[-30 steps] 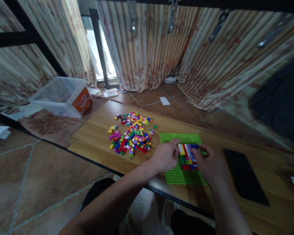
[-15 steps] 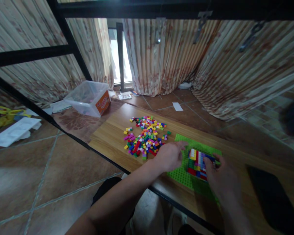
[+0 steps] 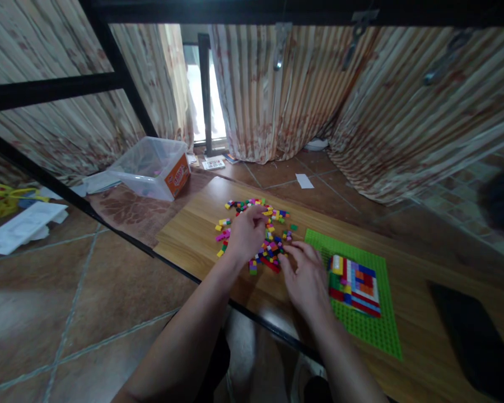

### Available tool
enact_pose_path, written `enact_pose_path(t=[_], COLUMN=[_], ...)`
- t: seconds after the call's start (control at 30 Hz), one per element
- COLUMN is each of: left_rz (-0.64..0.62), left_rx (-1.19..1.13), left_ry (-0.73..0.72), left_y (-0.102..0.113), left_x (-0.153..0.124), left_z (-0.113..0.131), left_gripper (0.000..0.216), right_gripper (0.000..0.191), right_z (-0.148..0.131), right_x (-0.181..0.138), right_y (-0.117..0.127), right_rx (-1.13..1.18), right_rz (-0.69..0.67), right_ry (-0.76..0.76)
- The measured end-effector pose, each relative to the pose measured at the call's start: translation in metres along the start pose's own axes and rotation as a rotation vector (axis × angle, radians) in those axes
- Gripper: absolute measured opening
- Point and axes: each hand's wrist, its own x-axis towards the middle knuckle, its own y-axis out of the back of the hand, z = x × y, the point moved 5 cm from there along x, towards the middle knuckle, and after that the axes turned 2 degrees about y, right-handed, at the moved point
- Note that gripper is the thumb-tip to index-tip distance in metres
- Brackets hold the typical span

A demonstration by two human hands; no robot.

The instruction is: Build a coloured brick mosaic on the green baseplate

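Note:
A loose pile of small coloured toy bricks (image 3: 273,246) lies on the wooden table. My left hand (image 3: 247,236) hovers over the pile and covers much of it; its fingers are slightly bent and apart, with no brick visible in them. At the pile's right edge is my right hand (image 3: 306,277), its thumb and fingers spread near the bricks and nothing seen between them. On the green baseplate (image 3: 378,341), right of that hand, sits a flat block of joined bricks (image 3: 355,284) in rows of red, white, blue, yellow and orange. Neither hand touches it.
A black flat object (image 3: 472,330) lies on the wooden table (image 3: 189,215) at the right. Beyond the left end stands a clear plastic box (image 3: 151,168) with an orange label. A black metal frame (image 3: 54,87) runs along the left and top. Patterned curtains (image 3: 252,95) hang behind.
Both hands have moved left. My right hand has left the joined brick block and come to the pile's edge. My left hand has gone from the baseplate's edge to over the pile.

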Motion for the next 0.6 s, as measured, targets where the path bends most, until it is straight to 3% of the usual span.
enact_pose_path(t=[0.2,0.37,0.6], left_rz=[-0.107,-0.221,-0.519], left_rx=[0.129,0.157,-0.200], left_ry=[-0.027,-0.046,0.002], left_y=[0.006,0.008,-0.005], left_x=[-0.003,-0.007,-0.017], left_z=[0.000,0.003,0.009], left_gripper=[0.029,0.019,0.020], right_gripper=[0.022,0.022,0.022], right_z=[0.000,0.002,-0.008], right_x=[0.008,0.013,0.014], right_y=[-0.025,-0.018,0.004], right_rx=[0.061,0.177,0.359], right_rz=[-0.018,0.034,0.101], right_ry=[-0.071,-0.125,-0.098])
